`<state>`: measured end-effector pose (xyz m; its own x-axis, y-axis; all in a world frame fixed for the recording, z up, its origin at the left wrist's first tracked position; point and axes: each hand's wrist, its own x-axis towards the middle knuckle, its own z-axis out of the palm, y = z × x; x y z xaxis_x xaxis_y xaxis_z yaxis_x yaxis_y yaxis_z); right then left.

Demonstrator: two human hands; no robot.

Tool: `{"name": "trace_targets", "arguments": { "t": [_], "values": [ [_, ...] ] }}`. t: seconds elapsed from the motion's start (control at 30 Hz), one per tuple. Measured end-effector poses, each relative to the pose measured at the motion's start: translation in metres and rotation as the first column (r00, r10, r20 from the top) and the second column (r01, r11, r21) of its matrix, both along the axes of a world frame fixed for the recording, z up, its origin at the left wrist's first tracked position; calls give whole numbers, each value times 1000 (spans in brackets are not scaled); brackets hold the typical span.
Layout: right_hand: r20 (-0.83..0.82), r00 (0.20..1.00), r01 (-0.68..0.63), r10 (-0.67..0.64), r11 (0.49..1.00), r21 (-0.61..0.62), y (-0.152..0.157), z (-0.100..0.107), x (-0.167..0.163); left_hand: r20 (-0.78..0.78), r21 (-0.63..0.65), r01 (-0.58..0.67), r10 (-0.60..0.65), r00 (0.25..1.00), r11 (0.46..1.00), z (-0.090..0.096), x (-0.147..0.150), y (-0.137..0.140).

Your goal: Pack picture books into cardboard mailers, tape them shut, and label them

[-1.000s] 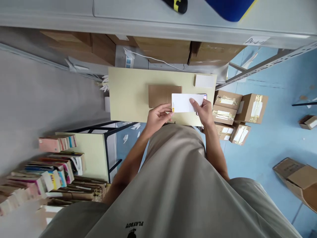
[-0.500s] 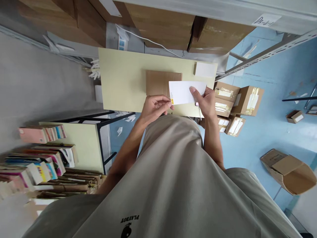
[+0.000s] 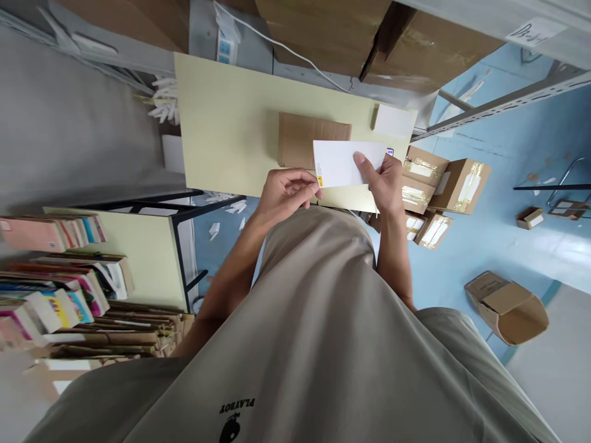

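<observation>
A white sheet, seemingly a label (image 3: 339,163), is held flat above the table, with a small yellow mark and fine print at its lower left corner. My right hand (image 3: 385,181) grips its right end, thumb on top and fingers underneath. At the marked corner, my left hand (image 3: 290,194) has thumb and fingertips pinched together on the sheet's edge. Behind the sheet a closed brown cardboard box (image 3: 300,138) lies on the pale yellow table (image 3: 226,123), partly covered by the sheet.
A stack of white sheets (image 3: 394,120) lies at the table's far right corner. Large cartons (image 3: 323,31) fill the shelf behind. Taped boxes (image 3: 466,184) stand on the blue floor to the right, an open carton (image 3: 517,311) nearer. Books (image 3: 55,289) are piled at left.
The camera view has shifted and tilted slightly, so the table and shelf sit higher in the picture. Both hands keep their hold on the white sheet.
</observation>
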<state>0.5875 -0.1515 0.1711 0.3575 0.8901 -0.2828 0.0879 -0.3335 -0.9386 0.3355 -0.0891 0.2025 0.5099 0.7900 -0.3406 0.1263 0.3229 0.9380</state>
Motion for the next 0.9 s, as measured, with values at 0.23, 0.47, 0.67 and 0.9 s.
{"name": "trace_targets", "arguments": {
  "t": [0.23, 0.47, 0.67, 0.9],
  "values": [
    [37, 999, -19, 19, 1000, 24, 18, 3, -27, 43, -7, -16, 17, 999, 1000, -3, -29, 16],
    [63, 997, -49, 47, 999, 22, 45, 14, -73, 124, 20, 20, -22, 992, 1000, -10, -77, 42],
    [286, 957, -55, 58, 998, -16, 73, 7, -134, 116, 83, 4, -13, 993, 997, -9, -125, 69],
    [206, 952, -236, 226, 971, 24, 71, 64, -231, 25, 200, 86, -92, 995, 976, -10, -187, 99]
  ]
}}
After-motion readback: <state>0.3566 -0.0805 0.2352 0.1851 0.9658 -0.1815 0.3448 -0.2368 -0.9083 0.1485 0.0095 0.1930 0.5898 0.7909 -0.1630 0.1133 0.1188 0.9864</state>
